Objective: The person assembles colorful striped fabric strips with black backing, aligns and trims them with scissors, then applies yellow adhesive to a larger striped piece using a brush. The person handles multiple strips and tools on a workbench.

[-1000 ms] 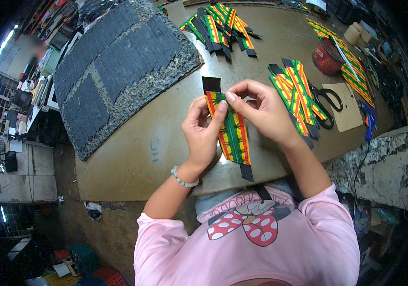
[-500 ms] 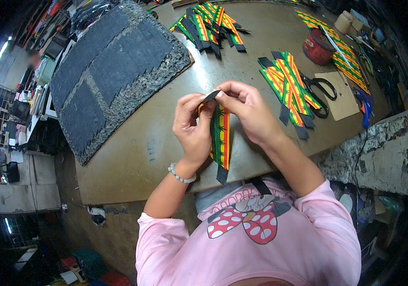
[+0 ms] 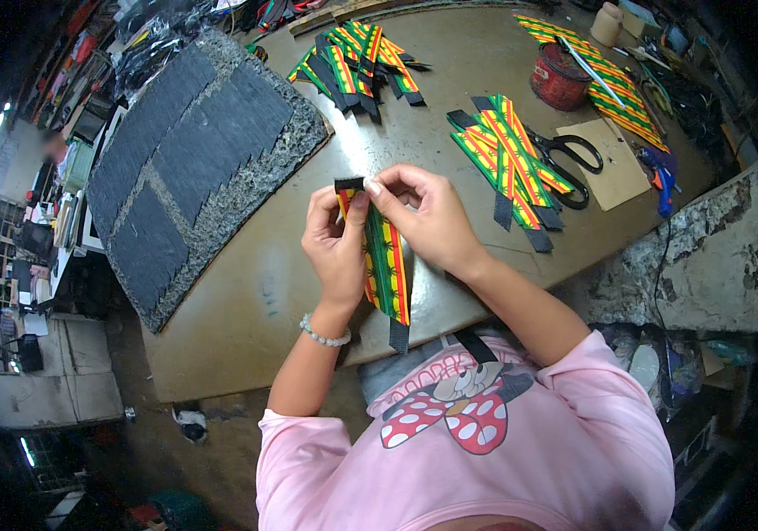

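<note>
A green, yellow and red patterned fabric strap [image 3: 386, 270] with black ends hangs between my hands above the near part of the table. My left hand [image 3: 336, 252] grips it just below its upper black end, the thumb on the near face. With thumb and forefinger, my right hand [image 3: 423, 212] pinches the right corner of that same black end; the fingertips hide what exactly lies between them. The strap's lower black end dangles near the table's front edge.
A slate-covered board [image 3: 206, 150] lies at the left of the table [image 3: 228, 350]. Patterned straps are piled at the back [image 3: 361, 66] and to the right [image 3: 512, 164]. Black scissors [image 3: 584, 155], cardboard [image 3: 618, 181], a red pot [image 3: 560, 80] and a blue glue gun [image 3: 664, 186] are farther right.
The strap's upper black end, edge-on and tilted before, now lies level and faces me more. Both hands remain on it. The whole view has shifted slightly.
</note>
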Action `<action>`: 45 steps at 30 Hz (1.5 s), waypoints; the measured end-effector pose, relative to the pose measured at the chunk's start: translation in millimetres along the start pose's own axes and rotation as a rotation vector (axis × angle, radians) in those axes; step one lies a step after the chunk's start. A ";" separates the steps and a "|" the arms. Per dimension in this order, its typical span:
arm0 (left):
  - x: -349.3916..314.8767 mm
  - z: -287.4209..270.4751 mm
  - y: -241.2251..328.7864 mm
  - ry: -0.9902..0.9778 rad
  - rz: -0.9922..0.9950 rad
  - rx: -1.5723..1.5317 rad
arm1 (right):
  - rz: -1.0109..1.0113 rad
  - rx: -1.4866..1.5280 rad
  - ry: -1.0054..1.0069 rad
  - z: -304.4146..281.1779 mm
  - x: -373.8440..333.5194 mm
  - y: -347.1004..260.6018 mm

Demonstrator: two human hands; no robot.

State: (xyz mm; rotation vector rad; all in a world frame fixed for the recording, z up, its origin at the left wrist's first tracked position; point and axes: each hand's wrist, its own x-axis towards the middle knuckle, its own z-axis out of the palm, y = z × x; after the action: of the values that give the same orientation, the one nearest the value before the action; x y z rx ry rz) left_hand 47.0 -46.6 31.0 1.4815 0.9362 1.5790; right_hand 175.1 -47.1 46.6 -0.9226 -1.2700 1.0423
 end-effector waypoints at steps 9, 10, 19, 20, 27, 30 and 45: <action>0.2 -2.9 -12.8 0.072 0.240 0.333 | 0.393 0.673 -0.151 8.8 2.9 13.8; 0.6 -2.6 -14.1 0.091 0.279 0.353 | 0.390 0.675 -0.167 9.7 3.8 13.5; 3.6 -10.6 -1.9 -0.007 -0.237 -0.285 | 0.181 0.310 -0.102 -5.4 2.6 -11.6; 3.4 -9.3 -0.6 -0.013 -0.252 -0.316 | 0.177 0.295 -0.103 -8.3 2.3 -13.6; 0.6 -1.8 6.6 -0.023 -0.128 -0.153 | 0.129 0.206 -0.075 -10.3 -0.8 -10.2; 0.1 -1.5 6.2 -0.010 -0.110 -0.160 | 0.093 0.173 -0.049 -9.5 -1.9 -4.0; 0.2 -3.8 -5.9 0.113 -0.002 0.025 | 0.129 0.354 0.035 22.2 -2.6 9.5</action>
State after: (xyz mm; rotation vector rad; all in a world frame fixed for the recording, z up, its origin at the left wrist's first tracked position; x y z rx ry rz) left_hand 43.5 -43.9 25.6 1.4193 1.0249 1.6695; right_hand 152.1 -47.4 38.9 -0.7521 -0.9647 1.2976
